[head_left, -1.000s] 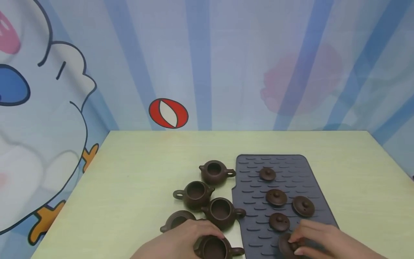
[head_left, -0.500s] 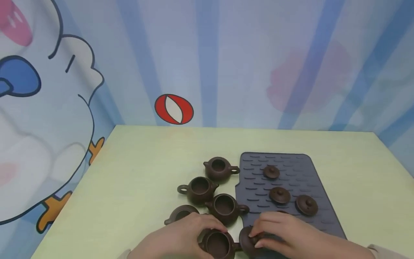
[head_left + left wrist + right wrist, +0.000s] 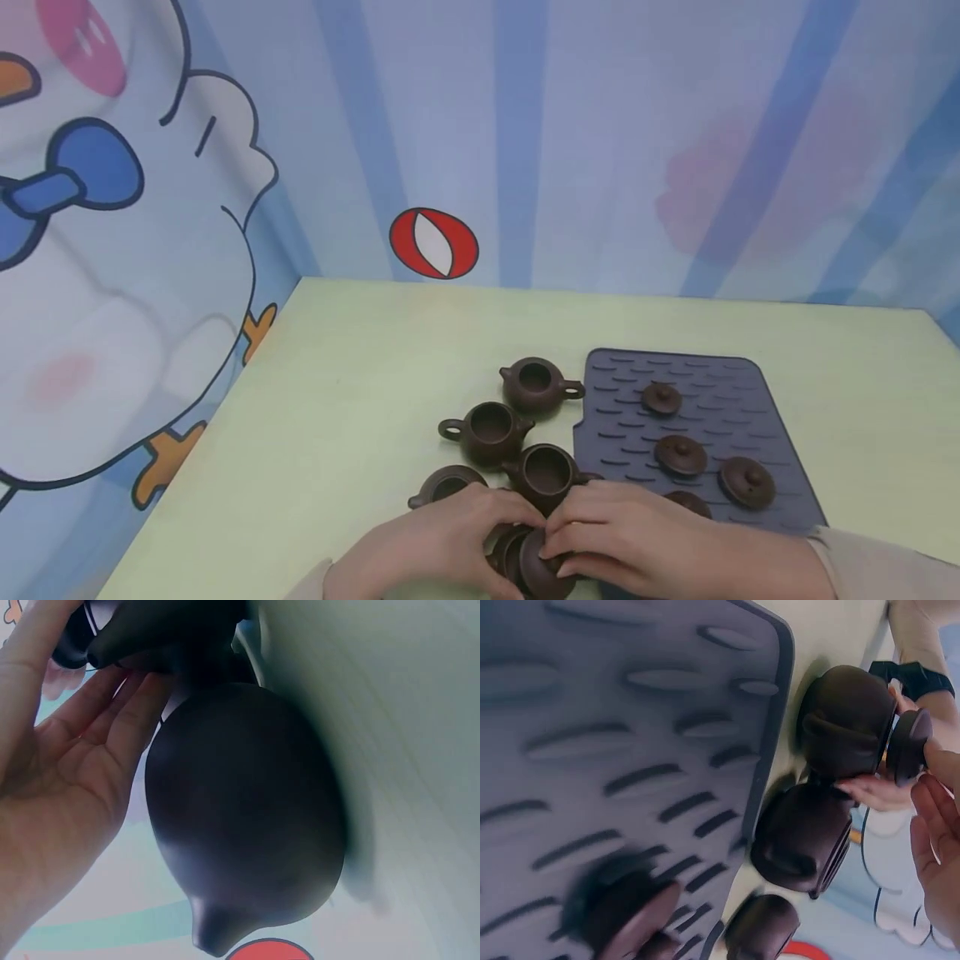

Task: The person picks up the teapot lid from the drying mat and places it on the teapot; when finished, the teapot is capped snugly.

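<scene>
My left hand (image 3: 442,537) holds the nearest dark brown teapot (image 3: 840,724), thumb and fingers around its sides. My right hand (image 3: 637,533) pinches a round brown lid (image 3: 536,567) by its knob. The lid is tilted close over that teapot's opening; a thin gap between lid and rim shows in the right wrist view. Beyond the hands stand several lidless teapots, including a middle one (image 3: 546,473), one with its handle to the left (image 3: 489,437) and the farthest (image 3: 534,387). A neighbouring teapot (image 3: 247,802) fills the left wrist view beside my left hand.
A dark grey ridged mat (image 3: 712,387) lies to the right of the teapots. Several lids rest on it, among them a small one (image 3: 662,400), a wider one (image 3: 681,457) and one at the right (image 3: 747,483). A printed backdrop (image 3: 600,167) rises behind the pale table (image 3: 360,375).
My right hand has carried the lid leftward from the mat to above the nearest teapot. My left hand has stayed at that teapot. The head view has shifted slightly.
</scene>
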